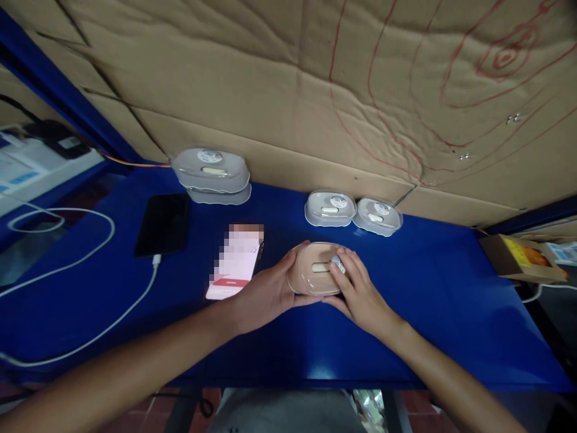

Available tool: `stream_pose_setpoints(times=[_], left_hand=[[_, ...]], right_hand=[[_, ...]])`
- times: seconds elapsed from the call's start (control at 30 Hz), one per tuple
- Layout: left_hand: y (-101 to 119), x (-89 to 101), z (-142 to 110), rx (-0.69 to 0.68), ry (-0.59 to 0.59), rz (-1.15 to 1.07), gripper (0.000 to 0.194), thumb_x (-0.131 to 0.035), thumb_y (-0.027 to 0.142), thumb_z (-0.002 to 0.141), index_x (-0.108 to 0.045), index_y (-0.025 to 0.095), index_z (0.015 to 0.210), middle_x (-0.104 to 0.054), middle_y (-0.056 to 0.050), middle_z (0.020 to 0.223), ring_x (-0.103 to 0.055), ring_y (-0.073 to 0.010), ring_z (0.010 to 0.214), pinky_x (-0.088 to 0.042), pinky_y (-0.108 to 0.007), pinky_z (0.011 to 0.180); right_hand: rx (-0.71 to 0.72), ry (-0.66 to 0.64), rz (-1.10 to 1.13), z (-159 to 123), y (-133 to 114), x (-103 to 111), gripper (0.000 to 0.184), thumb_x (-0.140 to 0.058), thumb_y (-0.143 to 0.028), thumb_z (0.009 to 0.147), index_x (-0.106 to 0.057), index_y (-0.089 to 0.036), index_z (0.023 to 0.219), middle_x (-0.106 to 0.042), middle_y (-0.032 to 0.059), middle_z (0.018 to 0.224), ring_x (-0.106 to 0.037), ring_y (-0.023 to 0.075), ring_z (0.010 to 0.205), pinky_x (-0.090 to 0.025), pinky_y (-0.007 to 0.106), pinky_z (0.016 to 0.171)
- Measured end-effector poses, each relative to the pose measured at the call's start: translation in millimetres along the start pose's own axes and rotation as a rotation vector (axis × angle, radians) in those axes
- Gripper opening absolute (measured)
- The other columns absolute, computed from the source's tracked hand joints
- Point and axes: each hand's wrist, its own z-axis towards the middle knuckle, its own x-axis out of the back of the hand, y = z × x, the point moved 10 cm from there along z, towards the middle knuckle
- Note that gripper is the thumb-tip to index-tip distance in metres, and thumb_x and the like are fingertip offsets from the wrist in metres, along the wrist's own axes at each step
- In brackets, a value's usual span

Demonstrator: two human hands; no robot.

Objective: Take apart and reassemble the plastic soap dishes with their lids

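Held above the blue table is an oval plastic box (309, 279) with a clear lid, a pale bar-shaped handle and a round sticker. My left hand (270, 291) grips its left end, with the thumb along the side and fingers underneath. From the right, my right hand (360, 294) holds the other end, its fingers over the lid beside the sticker, partly covering it. Behind my hands, two similar boxes, one on the left (322, 216) and one on the right (381, 222), stand side by side near the cardboard wall.
Further left is a stack of similar boxes (211, 171). A lit phone (234, 264) lies left of my hands, near a dark phone (162, 225) plugged into a white cable (135, 331). Cardboard (270, 90) with red lines rises behind; a small open carton (518, 258) is at right.
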Motion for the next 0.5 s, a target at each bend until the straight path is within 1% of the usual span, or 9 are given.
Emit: stream_pose_setpoints(times=[0.07,0.13,0.17,0.23,0.3,0.33,0.37,0.4,0.5], left_hand=[[1,-4.9,-2,0.022,-0.023,0.061,0.05,-0.049,0.058,0.109,-0.052,0.036,0.154,-0.05,-0.007,0.166,-0.052,-0.0345,0.149,-0.047,-0.057,0.118],[2,-2.6,-4,0.021,0.022,0.145,0.056,-0.048,0.062,0.107,-0.047,0.035,0.156,-0.051,-0.01,0.165,-0.053,-0.0386,0.147,-0.052,-0.061,0.11],[4,1.5,-4,0.006,0.072,0.192,0.059,-0.049,0.063,0.106,-0.044,0.035,0.157,-0.051,-0.012,0.164,-0.056,-0.0405,0.144,-0.055,-0.062,0.105],[8,13.1,-6,-0.03,0.205,0.288,0.068,-0.06,0.06,0.102,-0.038,0.031,0.159,-0.057,-0.017,0.156,-0.063,-0.0413,0.134,-0.059,-0.061,0.098],[11,23.6,-7,-0.051,0.316,0.358,0.079,-0.073,0.05,0.096,-0.034,0.024,0.16,-0.065,-0.02,0.141,-0.07,-0.0379,0.123,-0.059,-0.058,0.099],[12,26.6,-7,-0.057,0.344,0.375,0.082,-0.076,0.045,0.094,-0.033,0.021,0.16,-0.068,-0.019,0.134,-0.071,-0.036,0.12,-0.058,-0.056,0.102],[13,27.8,-7,-0.057,0.348,0.384,0.081,-0.076,0.041,0.093,-0.034,0.019,0.159,-0.069,-0.019,0.13,-0.072,-0.0347,0.119,-0.056,-0.055,0.104],[13,27.8,-6,-0.053,0.336,0.392,0.076,-0.075,0.039,0.094,-0.037,0.019,0.156,-0.069,-0.019,0.13,-0.071,-0.0341,0.119,-0.055,-0.055,0.106],[13,27.2,-6,-0.036,0.292,0.497,0.052,-0.069,0.039,0.096,-0.054,0.02,0.142,-0.064,-0.018,0.14,-0.07,-0.0342,0.121,-0.053,-0.056,0.108]], right_hand=[[0.001,-0.01,0.009,0,2,-1,0.091,-0.066,-0.028,0.104,-0.007,-0.029,0.173,-0.035,0.0204,0.172,-0.029,0.0383,0.162,-0.043,0.068,0.122],[0.012,-0.031,0.04,0,5,-1,0.087,-0.063,-0.024,0.105,-0.008,-0.028,0.173,-0.036,0.0199,0.171,-0.027,0.0363,0.164,-0.044,0.065,0.122],[0.015,-0.045,0.059,1,7,-1,0.086,-0.062,-0.025,0.105,-0.009,-0.027,0.173,-0.036,0.0199,0.171,-0.026,0.0354,0.164,-0.044,0.063,0.123],[0.008,-0.081,0.085,2,15,1,0.084,-0.062,-0.027,0.106,-0.012,-0.027,0.173,-0.037,0.019,0.172,-0.024,0.034,0.165,-0.042,0.062,0.125],[-0.005,-0.129,0.099,3,22,3,0.079,-0.062,-0.028,0.106,-0.017,-0.029,0.172,-0.036,0.0162,0.173,-0.026,0.0327,0.164,-0.039,0.063,0.127],[-0.015,-0.153,0.105,2,27,6,0.076,-0.061,-0.029,0.107,-0.021,-0.031,0.171,-0.036,0.0143,0.173,-0.027,0.032,0.164,-0.037,0.063,0.127],[-0.031,-0.176,0.112,1,31,9,0.073,-0.061,-0.029,0.107,-0.025,-0.032,0.17,-0.037,0.0125,0.173,-0.03,0.0314,0.163,-0.037,0.064,0.128],[-0.053,-0.199,0.12,-2,37,14,0.07,-0.061,-0.03,0.107,-0.029,-0.034,0.169,-0.039,0.0109,0.172,-0.034,0.0311,0.162,-0.037,0.064,0.127],[-0.16,-0.224,0.132,-15,61,34,0.062,-0.066,-0.037,0.104,-0.042,-0.037,0.162,-0.049,0.0083,0.166,-0.043,0.0328,0.156,-0.042,0.065,0.123]])
